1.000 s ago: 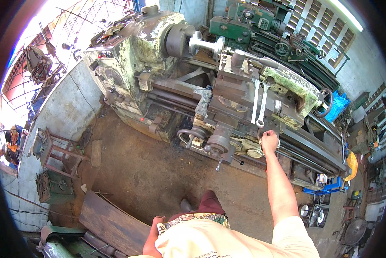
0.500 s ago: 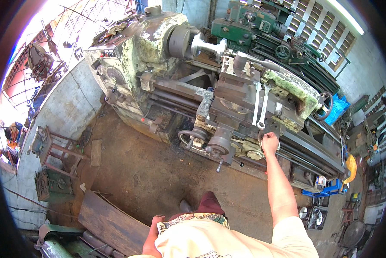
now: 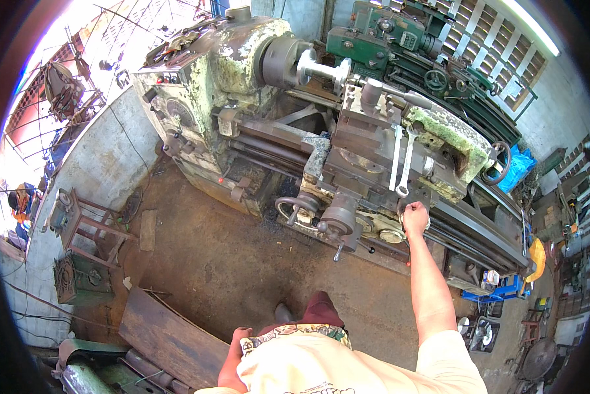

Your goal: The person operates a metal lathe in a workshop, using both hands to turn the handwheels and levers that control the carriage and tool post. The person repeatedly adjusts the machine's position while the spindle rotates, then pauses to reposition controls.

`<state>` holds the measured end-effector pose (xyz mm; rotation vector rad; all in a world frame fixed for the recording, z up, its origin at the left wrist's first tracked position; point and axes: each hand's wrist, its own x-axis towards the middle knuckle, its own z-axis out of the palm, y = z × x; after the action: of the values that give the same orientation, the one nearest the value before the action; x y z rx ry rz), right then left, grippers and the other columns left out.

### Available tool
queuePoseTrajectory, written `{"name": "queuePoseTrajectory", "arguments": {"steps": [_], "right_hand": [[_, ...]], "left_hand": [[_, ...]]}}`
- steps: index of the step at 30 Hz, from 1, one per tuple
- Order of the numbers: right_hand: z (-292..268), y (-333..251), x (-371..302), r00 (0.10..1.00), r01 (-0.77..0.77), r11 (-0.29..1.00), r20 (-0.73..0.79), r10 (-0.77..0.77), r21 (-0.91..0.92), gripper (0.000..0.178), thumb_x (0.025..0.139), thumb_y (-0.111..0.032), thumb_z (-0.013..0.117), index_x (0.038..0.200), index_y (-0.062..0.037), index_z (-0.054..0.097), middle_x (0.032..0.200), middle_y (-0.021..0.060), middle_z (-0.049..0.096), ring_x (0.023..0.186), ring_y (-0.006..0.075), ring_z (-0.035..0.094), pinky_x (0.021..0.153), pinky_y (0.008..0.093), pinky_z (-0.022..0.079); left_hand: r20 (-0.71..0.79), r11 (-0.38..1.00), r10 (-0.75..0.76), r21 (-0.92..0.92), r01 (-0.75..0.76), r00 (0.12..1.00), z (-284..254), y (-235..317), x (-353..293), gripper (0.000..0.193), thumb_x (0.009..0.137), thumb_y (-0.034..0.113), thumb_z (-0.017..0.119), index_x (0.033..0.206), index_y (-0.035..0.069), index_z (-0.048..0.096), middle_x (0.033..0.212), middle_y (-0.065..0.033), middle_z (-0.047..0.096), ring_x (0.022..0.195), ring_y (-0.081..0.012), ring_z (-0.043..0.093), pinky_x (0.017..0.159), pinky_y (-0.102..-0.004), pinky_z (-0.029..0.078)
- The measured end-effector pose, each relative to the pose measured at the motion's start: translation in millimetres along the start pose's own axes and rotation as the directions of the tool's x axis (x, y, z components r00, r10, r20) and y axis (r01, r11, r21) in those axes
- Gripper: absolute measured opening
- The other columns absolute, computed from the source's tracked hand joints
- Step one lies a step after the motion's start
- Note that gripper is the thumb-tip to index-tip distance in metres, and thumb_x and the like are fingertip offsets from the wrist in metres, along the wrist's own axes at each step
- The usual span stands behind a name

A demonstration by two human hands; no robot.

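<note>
A large worn lathe (image 3: pixel 242 72), its pale paint flaking, stands in front of me. My right hand (image 3: pixel 416 219) reaches out to the right side of its carriage, fingers closed; what they grip is hidden under the hand. Just beyond that hand, two long wrenches (image 3: pixel 405 167) lie side by side on the carriage. Left of it are a handwheel (image 3: pixel 297 210) and a crank handle (image 3: pixel 338 251). A shiny flanged metal workpiece (image 3: pixel 321 71) sits at the chuck (image 3: pixel 283 62). My left hand (image 3: pixel 241 335) hangs low by my waist, its fingers mostly hidden.
Behind stands a green lathe (image 3: pixel 380 43). A small stool-like stand (image 3: pixel 88 226) and a dark green metal box (image 3: pixel 83 281) are at the left wall. A wooden board (image 3: pixel 167 341) lies lower left. At right are a blue stand (image 3: pixel 499 289) and a fan (image 3: pixel 539 359).
The view has shifted very slightly. My right hand stays closed at the same place on the carriage, and my left hand remains by my waist.
</note>
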<state>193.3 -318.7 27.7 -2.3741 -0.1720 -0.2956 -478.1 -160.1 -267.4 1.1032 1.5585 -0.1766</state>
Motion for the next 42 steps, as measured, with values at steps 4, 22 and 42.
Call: {"name": "queuePoseTrajectory", "arguments": {"steps": [4, 22, 42], "right_hand": [[1.6, 2.2, 0.7, 1.0, -0.026, 0.999, 0.006, 0.026, 0.024, 0.015, 0.083, -0.017, 0.065, 0.084, -0.0022, 0.068, 0.08, 0.0203, 0.07, 0.08, 0.0365, 0.069, 0.074, 0.0435, 0.052], [-2.8, -4.9, -2.3, 1.0, -0.014, 1.0, -0.014, 0.014, 0.005, 0.015, 0.082, -0.017, 0.064, 0.083, -0.0024, 0.068, 0.08, 0.0202, 0.07, 0.08, 0.0372, 0.069, 0.074, 0.0447, 0.052], [-1.1, -2.1, -1.3, 1.0, -0.007, 1.0, -0.015, 0.007, 0.006, 0.015, 0.082, -0.017, 0.065, 0.085, -0.0025, 0.069, 0.081, 0.0207, 0.07, 0.08, 0.0377, 0.069, 0.075, 0.0443, 0.052]], "left_hand": [[0.026, 0.998, 0.058, -0.018, -0.058, 0.998, -1.5, -4.3, 4.2, 0.028, 0.086, 0.02, 0.071, 0.095, -0.007, 0.068, 0.082, -0.0115, 0.069, 0.073, -0.0182, 0.062, 0.067, -0.0348, 0.05], [0.032, 0.997, 0.03, 0.07, -0.032, 0.999, -1.3, -15.5, 17.8, 0.036, 0.086, 0.024, 0.072, 0.104, -0.007, 0.069, 0.09, -0.0136, 0.072, 0.082, -0.0204, 0.067, 0.076, -0.0347, 0.052], [0.029, 0.998, 0.01, 0.07, -0.012, 1.0, -0.3, -8.1, 13.9, 0.036, 0.086, 0.023, 0.072, 0.105, -0.008, 0.068, 0.086, -0.013, 0.071, 0.076, -0.0198, 0.065, 0.071, -0.0352, 0.052]]}}
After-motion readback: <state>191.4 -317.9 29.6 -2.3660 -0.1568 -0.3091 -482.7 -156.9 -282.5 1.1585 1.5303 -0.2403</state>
